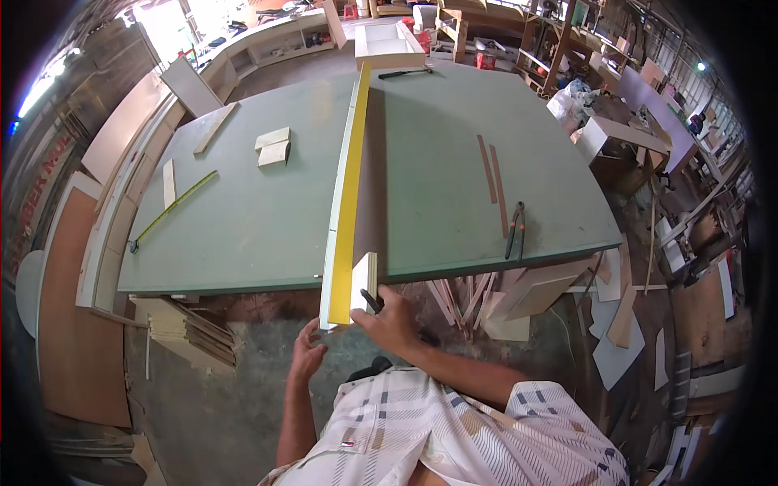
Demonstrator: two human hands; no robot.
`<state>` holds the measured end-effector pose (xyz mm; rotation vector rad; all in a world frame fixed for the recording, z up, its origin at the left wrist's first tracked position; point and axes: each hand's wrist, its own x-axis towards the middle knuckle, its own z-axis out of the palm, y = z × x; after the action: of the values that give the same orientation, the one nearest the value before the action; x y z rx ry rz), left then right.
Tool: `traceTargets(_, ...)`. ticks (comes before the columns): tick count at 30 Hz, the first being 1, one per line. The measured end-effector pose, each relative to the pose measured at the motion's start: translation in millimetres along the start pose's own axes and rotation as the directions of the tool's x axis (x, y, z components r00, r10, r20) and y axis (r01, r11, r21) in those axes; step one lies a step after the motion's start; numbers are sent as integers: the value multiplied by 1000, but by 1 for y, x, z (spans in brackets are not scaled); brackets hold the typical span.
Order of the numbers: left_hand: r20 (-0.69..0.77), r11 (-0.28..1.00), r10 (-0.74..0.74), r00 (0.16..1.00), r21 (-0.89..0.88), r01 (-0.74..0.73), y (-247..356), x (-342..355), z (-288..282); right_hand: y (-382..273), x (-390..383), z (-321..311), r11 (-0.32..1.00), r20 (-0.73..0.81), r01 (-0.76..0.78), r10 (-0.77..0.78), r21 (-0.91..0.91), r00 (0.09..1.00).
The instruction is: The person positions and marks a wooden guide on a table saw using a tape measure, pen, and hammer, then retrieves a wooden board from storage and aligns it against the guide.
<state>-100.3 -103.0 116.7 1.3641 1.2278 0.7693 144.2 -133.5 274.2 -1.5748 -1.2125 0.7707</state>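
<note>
A long narrow board (347,202) with a bright yellow side face and a white edge runs away from me across the green-topped table. Its near end juts past the table's front edge. Fingers of my left hand (306,350) are closed round that near end from below. My right hand (389,322) is closed on a black pen-like tool (371,301), and its thumb touches the board's end. Against the yellow face, just beyond my right hand, stands a small white-faced plywood offcut (365,278). My right fingers partly hide how it is held.
On the table (438,178) lie pincers (516,230), two thin brown strips (492,174), a tape measure (174,207) drawn out, wood scraps (273,147) and a hammer-like tool (405,73). A white box (389,47) stands beyond. Offcuts (190,332) lean beneath the front edge.
</note>
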Motion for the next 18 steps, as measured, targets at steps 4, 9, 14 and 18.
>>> traceTargets(4, -152, 923, 199, 968, 362, -133, 54, -28, 31, 7, 4, 31, 999, 39, 9, -8, -35, 999)
traceTargets(9, -388, 898, 240, 890, 436, -52, 45, -13, 35, -25, 19, 72, 980, 230, 152, -121, -125, 966)
traceTargets(14, -509, 999, 41, 860, 38, -25, 48, -3, 22, -22, 55, 97, 969, 504, 236, -169, -72, 847)
traceTargets(18, -552, 987, -37, 833, -149, -55, 45, 9, 16, 21, 108, 80, 972, 645, 66, -200, 225, 737)
